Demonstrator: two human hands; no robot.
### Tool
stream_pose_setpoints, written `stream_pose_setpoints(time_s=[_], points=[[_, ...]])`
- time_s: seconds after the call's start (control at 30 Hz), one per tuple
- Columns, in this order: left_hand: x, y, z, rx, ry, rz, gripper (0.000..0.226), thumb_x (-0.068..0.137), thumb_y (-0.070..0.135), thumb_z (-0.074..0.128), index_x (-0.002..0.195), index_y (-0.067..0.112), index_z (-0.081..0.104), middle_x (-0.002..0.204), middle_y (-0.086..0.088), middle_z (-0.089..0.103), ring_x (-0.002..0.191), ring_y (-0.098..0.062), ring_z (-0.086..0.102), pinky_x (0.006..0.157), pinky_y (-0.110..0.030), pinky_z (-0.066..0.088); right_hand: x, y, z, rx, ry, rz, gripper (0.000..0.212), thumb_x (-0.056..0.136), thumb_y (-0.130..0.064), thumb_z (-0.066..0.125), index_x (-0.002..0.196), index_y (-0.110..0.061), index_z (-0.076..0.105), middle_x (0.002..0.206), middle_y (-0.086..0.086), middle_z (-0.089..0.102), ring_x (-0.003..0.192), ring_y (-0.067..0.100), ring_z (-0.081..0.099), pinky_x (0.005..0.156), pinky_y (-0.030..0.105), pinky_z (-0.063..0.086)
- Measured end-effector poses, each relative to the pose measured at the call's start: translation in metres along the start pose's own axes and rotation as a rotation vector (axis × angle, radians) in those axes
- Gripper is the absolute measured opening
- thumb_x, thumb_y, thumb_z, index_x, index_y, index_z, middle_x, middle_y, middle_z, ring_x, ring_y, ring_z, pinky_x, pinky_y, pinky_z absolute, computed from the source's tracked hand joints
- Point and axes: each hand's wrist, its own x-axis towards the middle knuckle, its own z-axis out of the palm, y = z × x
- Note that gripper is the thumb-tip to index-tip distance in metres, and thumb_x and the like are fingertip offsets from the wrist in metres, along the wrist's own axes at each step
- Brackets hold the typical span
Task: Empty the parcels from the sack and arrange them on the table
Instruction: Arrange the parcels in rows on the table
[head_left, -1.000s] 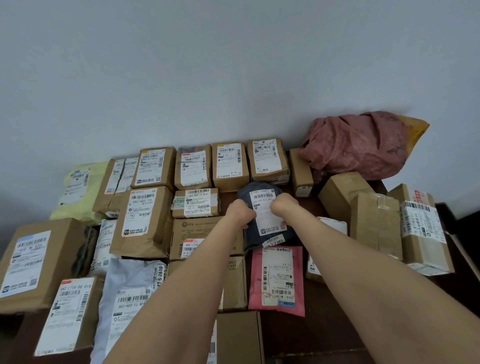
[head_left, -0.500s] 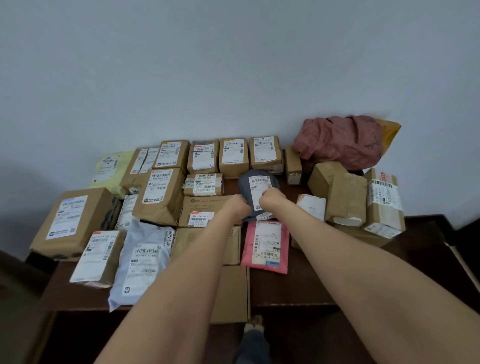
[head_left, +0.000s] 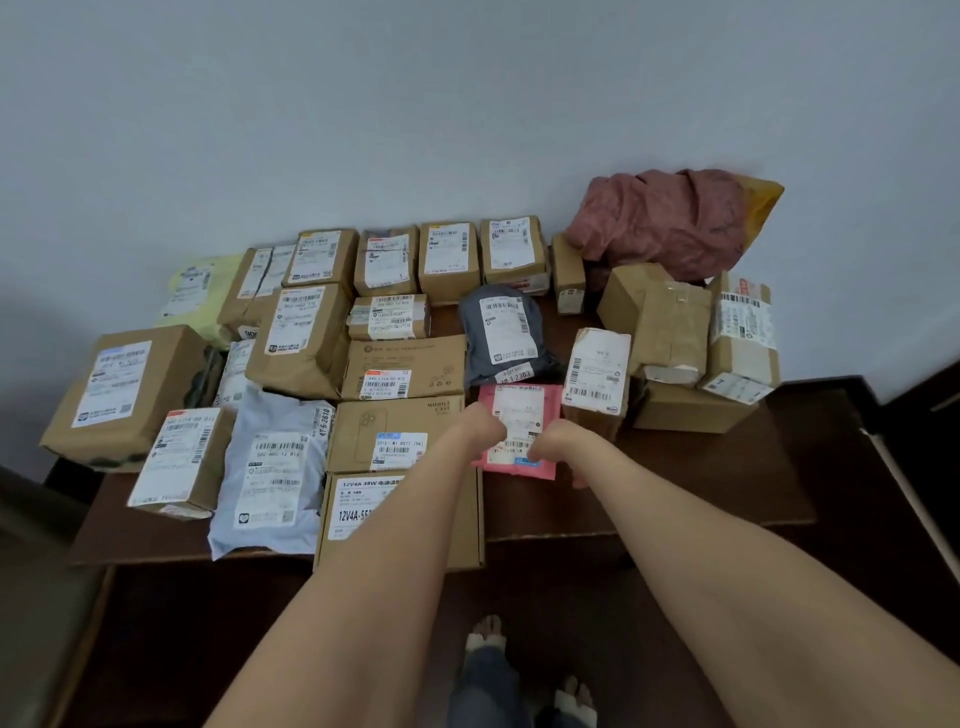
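Behind the pink parcel (head_left: 519, 418) lies a grey mailer (head_left: 501, 332).

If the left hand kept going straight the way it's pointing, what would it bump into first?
Most likely the grey bag, lying just beyond the pink packet that the left hand holds. Depth is hard to judge from one view, so it could pass above the bag.

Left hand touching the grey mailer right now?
Apart. Head view: the left hand sits over the pink mailer, and a strip of pink surface and label shows between its knuckles and the grey mailer.
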Motion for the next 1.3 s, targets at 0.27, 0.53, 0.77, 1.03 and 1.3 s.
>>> stream_pose_setpoints(time_s=[0.27, 0.53, 0.77, 1.03, 1.3], points=[[0.013, -0.004, 0.009, 0.013, -0.051, -0.025, 0.009, 0.096, 0.006, 0.044, 0.088, 0.007, 0.050, 0.085, -0.008, 0.054, 0.073, -0.019, 0.053, 0.053, -0.021, 0.038, 0.024, 0.002, 0.016, 0.216, 0.094, 0.098, 0.038, 0.097, -0.012, 0.051, 0.133, 0.000, 0.046, 0.133, 0.018, 0.052, 0.120, 0.031, 0.053, 0.100, 0.039, 0.047], [0.009, 0.009, 0.003, -0.015, -0.058, -0.008, 0.014, 0.095, 0.009, 0.044, 0.104, 0.006, 0.053, 0.104, -0.017, 0.059, 0.086, -0.025, 0.056, 0.075, -0.034, 0.049, 0.024, -0.007, 0.006, 0.406, 0.187, 0.174, 0.018, 0.089, -0.005, 0.057, 0.107, -0.005, 0.053, 0.116, 0.016, 0.061, 0.098, 0.033, 0.065, 0.073, 0.042, 0.060], [-0.003, 0.031, -0.013, -0.106, -0.032, 0.054, 0.036, 0.096, 0.006, 0.042, 0.130, -0.004, 0.049, 0.128, -0.020, 0.057, 0.112, -0.032, 0.060, 0.080, -0.032, 0.052, 0.000, -0.027, -0.022, 0.438, 0.186, 0.074, 0.015, 0.087, -0.005, 0.057, 0.101, -0.002, 0.057, 0.095, 0.017, 0.066, 0.079, 0.032, 0.070, 0.064, 0.038, 0.061], [-0.029, 0.055, -0.049, -0.099, 0.038, 0.072, 0.033, 0.096, 0.006, 0.043, 0.127, -0.003, 0.048, 0.126, -0.022, 0.056, 0.098, -0.028, 0.058, 0.086, -0.038, 0.054, -0.022, -0.040, -0.052, 0.214, 0.405, -0.042, 0.009, 0.083, -0.012, 0.052, 0.090, -0.008, 0.056, 0.092, 0.012, 0.065, 0.075, 0.027, 0.068, 0.067, 0.033, 0.057], [-0.025, 0.042, -0.061, -0.029, 0.050, 0.135, 0.035, 0.096, 0.003, 0.043, 0.129, -0.003, 0.050, 0.099, -0.010, 0.059, 0.078, -0.017, 0.052, 0.067, -0.029, 0.050, -0.004, -0.047, -0.039, 0.092, 0.444, -0.011, 0.027, 0.095, -0.026, 0.051, 0.116, -0.010, 0.056, 0.113, 0.010, 0.063, 0.099, 0.029, 0.064, 0.080, 0.037, 0.056]])
